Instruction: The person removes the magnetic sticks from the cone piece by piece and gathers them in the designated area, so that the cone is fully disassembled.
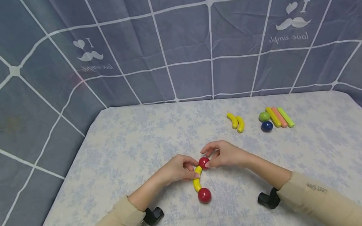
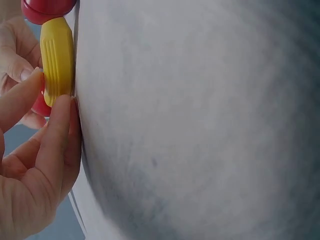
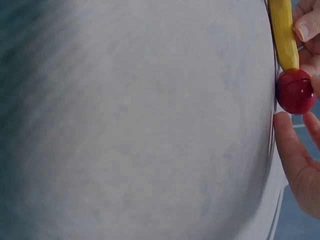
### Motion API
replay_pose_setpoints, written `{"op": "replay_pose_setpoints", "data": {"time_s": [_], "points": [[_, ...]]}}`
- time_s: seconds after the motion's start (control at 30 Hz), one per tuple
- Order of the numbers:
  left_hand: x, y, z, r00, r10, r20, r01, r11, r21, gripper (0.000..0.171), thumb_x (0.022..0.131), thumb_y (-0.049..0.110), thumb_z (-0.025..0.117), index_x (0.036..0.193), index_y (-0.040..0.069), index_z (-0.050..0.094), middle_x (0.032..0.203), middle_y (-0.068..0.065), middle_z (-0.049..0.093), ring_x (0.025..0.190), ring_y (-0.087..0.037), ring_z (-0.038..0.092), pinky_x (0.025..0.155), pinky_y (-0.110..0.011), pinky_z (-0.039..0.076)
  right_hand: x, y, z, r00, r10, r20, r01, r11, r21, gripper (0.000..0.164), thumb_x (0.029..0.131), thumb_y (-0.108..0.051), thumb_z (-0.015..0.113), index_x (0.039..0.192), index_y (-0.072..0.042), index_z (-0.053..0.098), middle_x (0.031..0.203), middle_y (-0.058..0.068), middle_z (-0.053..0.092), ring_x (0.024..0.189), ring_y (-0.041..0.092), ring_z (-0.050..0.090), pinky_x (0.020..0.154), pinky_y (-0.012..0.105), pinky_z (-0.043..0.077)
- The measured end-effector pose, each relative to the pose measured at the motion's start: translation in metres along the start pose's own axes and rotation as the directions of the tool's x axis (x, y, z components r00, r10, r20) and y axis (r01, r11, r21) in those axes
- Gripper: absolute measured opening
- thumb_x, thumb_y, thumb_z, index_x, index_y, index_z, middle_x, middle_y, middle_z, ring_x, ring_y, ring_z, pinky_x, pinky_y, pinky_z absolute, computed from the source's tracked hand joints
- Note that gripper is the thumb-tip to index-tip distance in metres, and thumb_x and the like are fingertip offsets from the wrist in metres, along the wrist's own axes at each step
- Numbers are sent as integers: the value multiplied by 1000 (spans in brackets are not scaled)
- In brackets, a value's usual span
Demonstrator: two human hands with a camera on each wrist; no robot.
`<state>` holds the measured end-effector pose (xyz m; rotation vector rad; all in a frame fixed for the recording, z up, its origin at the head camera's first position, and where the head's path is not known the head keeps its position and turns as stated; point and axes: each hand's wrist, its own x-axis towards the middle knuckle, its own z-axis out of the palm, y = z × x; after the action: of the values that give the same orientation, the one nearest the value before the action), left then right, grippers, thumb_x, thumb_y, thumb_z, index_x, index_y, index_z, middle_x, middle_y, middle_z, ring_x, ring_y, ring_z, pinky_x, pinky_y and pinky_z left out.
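Observation:
A yellow toy banana [image 1: 197,184] lies on the table between two red balls. One red ball [image 1: 204,195] sits at its near end and the other red ball [image 1: 203,162] at its far end. My left hand [image 1: 178,168] pinches the banana near its far end; in the left wrist view, thumb and forefinger are on either side of the ribbed yellow piece [image 2: 57,60]. My right hand [image 1: 226,154] holds the far red ball between thumb and fingers. In the right wrist view this red ball [image 3: 296,92] meets the banana's tip [image 3: 286,40].
Two more toy bananas [image 1: 236,122] lie farther back, right of centre. Beside them are a green ball [image 1: 264,116], a dark blue ball [image 1: 266,126] and yellow, pink and green sticks [image 1: 279,117]. A grey-blue curtain [image 1: 187,46] hangs behind the patterned tablecloth [image 1: 131,140].

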<state>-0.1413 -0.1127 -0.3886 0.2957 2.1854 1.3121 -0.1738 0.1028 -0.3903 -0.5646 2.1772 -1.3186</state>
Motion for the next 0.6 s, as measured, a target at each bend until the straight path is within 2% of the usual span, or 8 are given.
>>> {"op": "replay_pose_setpoints", "data": {"time_s": [0.27,0.6], "points": [[0,2,3,1000,7,-6,-7,1000,-10,31,78,5,73,106,-5,63,75,-5,54,61,-11,51,58,-23,50,4,-4,6,999,-41,1,40,994,-103,37,75,-11,77,109,-1,63,91,6,60,73,17,59,64,26,50],[0,3,3,1000,10,-25,-11,1000,-26,29,79,3,72,105,-6,63,76,-5,53,63,-11,51,59,-23,50,7,-7,9,999,-7,-33,3,995,-100,31,72,-10,79,100,-4,67,83,2,61,71,17,54,63,28,47]]}}
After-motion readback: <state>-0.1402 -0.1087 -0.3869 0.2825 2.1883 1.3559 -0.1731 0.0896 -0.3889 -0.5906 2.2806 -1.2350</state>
